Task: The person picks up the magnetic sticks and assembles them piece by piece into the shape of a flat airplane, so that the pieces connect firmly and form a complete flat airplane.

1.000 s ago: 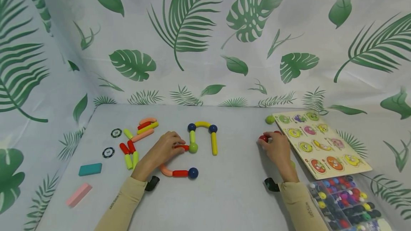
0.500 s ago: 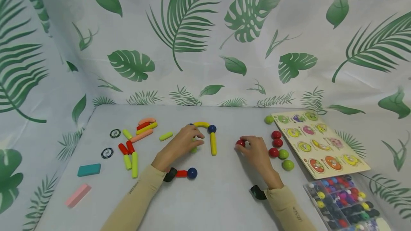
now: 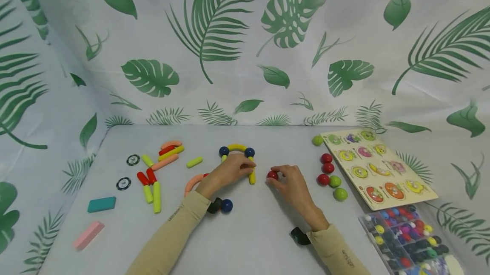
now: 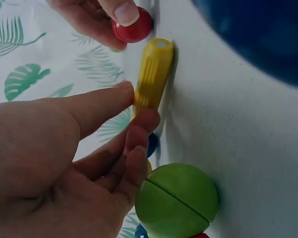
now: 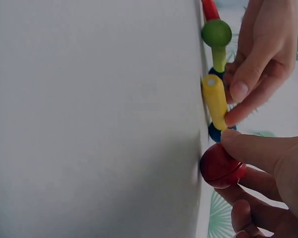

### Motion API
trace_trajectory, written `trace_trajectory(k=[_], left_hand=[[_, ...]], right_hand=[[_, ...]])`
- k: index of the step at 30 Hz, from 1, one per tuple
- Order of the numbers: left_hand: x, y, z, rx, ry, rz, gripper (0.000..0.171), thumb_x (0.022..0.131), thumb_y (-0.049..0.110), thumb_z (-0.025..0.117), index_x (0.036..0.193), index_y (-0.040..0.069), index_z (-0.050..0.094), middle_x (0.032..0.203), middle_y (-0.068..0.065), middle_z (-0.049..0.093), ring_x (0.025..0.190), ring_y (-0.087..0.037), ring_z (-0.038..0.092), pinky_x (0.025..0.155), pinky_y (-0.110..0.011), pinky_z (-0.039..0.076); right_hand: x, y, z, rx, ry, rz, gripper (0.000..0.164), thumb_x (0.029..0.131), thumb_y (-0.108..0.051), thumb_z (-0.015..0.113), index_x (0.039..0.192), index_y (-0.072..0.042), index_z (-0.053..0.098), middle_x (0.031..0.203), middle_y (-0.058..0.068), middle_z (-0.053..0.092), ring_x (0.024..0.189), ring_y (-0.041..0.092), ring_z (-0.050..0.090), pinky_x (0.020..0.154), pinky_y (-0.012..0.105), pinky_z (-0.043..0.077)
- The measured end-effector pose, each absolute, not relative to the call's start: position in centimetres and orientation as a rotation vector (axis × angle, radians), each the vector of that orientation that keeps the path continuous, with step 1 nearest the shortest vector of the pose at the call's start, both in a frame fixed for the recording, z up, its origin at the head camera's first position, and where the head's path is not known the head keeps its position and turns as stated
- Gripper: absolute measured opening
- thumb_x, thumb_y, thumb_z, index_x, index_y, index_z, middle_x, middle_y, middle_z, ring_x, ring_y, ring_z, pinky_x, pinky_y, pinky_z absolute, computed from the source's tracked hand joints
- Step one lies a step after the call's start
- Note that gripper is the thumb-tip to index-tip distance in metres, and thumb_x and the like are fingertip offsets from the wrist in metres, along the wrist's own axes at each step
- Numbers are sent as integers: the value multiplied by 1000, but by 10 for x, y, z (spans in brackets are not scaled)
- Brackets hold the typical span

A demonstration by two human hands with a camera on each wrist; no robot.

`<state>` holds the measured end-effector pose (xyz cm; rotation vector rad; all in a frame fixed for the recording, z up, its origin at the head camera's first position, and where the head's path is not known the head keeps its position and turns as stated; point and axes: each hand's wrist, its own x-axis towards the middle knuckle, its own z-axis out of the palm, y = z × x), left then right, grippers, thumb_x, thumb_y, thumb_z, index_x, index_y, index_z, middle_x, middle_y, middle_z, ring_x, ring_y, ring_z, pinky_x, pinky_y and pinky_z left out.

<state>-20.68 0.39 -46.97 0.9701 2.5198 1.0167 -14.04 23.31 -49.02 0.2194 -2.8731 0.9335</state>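
Pinching the red ball [image 5: 218,166], our right hand [image 3: 294,188] should hug its middle; probably light, slick. Can't tell if our left hand [image 3: 231,169] grips the yellow rod [image 4: 156,64].

"From where does the head view look?"
"Above the table [image 3: 260,241], forward and down, toward the leafy backdrop [image 3: 237,32]."
"And the wrist views?"
"Close to the table, tipped sideways, from opposite sides; both share the yellow rod [image 4: 156,69] and red ball [image 5: 218,166]."
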Motion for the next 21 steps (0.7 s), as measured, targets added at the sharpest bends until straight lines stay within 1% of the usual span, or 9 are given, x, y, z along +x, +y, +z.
trace_trajectory(k=[5, 12, 15, 21], left_hand=[[-206, 4, -469, 1006, 2489, 963, 29, 103, 8, 58, 130, 3, 68, 128, -12, 69, 120, -27, 64, 105, -40, 50], [-204, 4, -468, 1088, 2530, 928, 28, 103, 5, 55, 128, 2, 69, 126, -13, 70, 120, -27, 65, 105, -40, 50], [-204, 4, -468, 1072, 2542, 923, 29, 104, 7, 55, 129, 3, 68, 127, -12, 70, 122, -27, 63, 106, -40, 49], [-203, 4, -466, 1062, 2544, 929, 29, 103, 6, 55, 130, 4, 68, 127, -12, 69, 122, -28, 62, 107, -41, 48]], right_hand=[[-138, 227, -491, 246, -2867, 967, 35, 84, -25, 85, 112, -7, 76, 105, 5, 75, 93, 23, 55, 78, 34, 43], [-131, 218, -492, 272, -2883, 998, 38, 82, -26, 86, 114, -9, 76, 105, 2, 75, 92, 19, 56, 79, 33, 45], [-128, 213, -492, 244, -2890, 1042, 37, 81, -27, 87, 111, -11, 74, 101, -1, 73, 91, 18, 55, 79, 31, 46], [-121, 205, -490, 221, -2894, 1123, 34, 77, -27, 89, 102, -15, 70, 91, -3, 65, 91, 20, 54, 78, 31, 44]])
